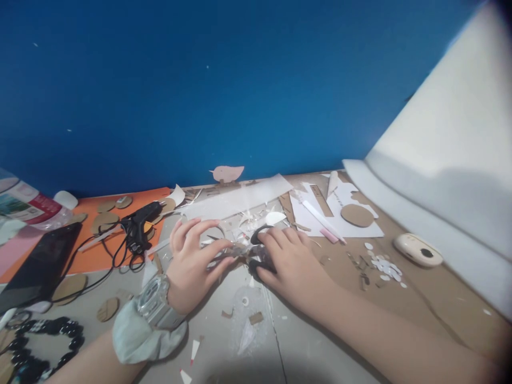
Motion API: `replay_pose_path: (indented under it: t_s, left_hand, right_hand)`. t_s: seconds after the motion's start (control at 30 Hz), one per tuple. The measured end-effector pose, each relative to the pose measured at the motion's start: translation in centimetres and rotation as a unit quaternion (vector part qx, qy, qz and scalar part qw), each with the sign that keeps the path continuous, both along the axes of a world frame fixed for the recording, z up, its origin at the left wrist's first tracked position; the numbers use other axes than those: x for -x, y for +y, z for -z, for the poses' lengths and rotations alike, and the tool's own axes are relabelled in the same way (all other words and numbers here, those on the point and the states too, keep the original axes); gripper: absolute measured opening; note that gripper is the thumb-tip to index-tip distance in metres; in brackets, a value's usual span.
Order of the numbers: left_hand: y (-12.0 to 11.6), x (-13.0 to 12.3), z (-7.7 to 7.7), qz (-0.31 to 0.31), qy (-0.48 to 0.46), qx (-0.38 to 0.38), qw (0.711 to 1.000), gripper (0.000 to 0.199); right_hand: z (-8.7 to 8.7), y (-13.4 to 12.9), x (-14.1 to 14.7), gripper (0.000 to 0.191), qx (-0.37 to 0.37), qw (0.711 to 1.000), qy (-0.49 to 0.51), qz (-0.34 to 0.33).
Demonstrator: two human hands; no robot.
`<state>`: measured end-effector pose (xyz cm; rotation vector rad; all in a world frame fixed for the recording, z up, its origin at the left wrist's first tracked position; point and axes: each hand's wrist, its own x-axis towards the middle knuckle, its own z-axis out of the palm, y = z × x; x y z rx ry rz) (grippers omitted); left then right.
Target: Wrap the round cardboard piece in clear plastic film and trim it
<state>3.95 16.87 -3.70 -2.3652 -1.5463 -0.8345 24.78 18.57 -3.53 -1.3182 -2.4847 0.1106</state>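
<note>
My right hand (291, 256) is closed around the dark handles of a pair of scissors (241, 250), whose metal blades point left. My left hand (199, 260) has its thumb and index finger nearly together at the blade end; what they pinch is too small and blurred to make out. The other left fingers are curled and lifted. Beneath the hands lies a glossy patch (248, 320) with small brown bits on it. White paper scraps (256, 220) are scattered just beyond the scissors.
A black glue gun (140, 226) with its cord rests on orange paper (160, 194), near a phone (42, 266) and a bottle (30, 202). A pink paper bird (228, 173) stands by the blue wall. At right are a cardboard oval (357, 215), a pen (322, 220) and a cream-coloured device (418, 249).
</note>
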Motion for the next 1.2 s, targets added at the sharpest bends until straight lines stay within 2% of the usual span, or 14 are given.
replay_pose_path:
  t_s: [0.87,1.0,1.07,1.17,1.2]
  left_hand:
    - [0.08,-0.21,-0.01,0.009,-0.018,0.016,1.0,0.008]
    - [0.25,-0.06,0.19,0.006,-0.028,0.005,1.0,0.02]
    - [0.45,0.22,0.39,0.0,-0.058,-0.024,0.998,0.037]
    - [0.47,0.4,0.51,-0.034,-0.17,-0.073,0.982,0.072]
    - [0.27,0.23,0.43,-0.045,-0.224,-0.066,0.971,0.076]
  right_hand:
    - [0.06,-0.04,0.06,0.032,0.005,1.0,-0.017,0.001]
    - [0.1,0.03,0.05,0.032,0.017,1.0,-0.003,0.002]
    - [0.16,0.17,-0.03,0.032,0.033,0.999,0.027,0.009]
    - [0.06,0.28,-0.17,0.033,0.079,0.99,0.113,0.039]
    - [-0.08,0.19,-0.16,0.035,0.098,0.984,0.141,0.051]
